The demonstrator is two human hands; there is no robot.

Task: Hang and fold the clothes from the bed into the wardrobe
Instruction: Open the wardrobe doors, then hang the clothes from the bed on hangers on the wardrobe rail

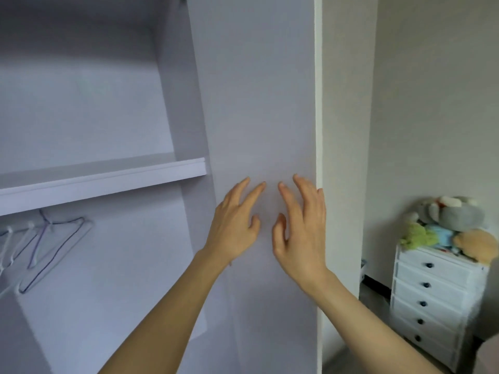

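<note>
**A:** Far left of the wardrobe (81, 109), under the shelf (102, 176): a few wire hangers (51, 247) dangling near the lower left edge, all bare. Nothing sitting on the visible part of the shelf either.

**B:** Yep. No clothes or bed anywhere in view, so can't tell where those are. Moving right, the wardrobe door (259, 103), swung open, inner face toward the camera.

**A:** Left hand (235, 225) up against that panel, fingers spread wide and mostly straight, gripping nothing. Touching or just shy of the surface? Hard to say.

**B:** Right hand (302, 233) just beside it, near the door's right edge. Also spread wide, fingers a bit bent, holding nothing. Looks like one finger lapping over the edge.

**A:** Past the door, far right: white drawer chest (432, 306) against the wall, pile of plush toys (451, 228) on top.
</note>
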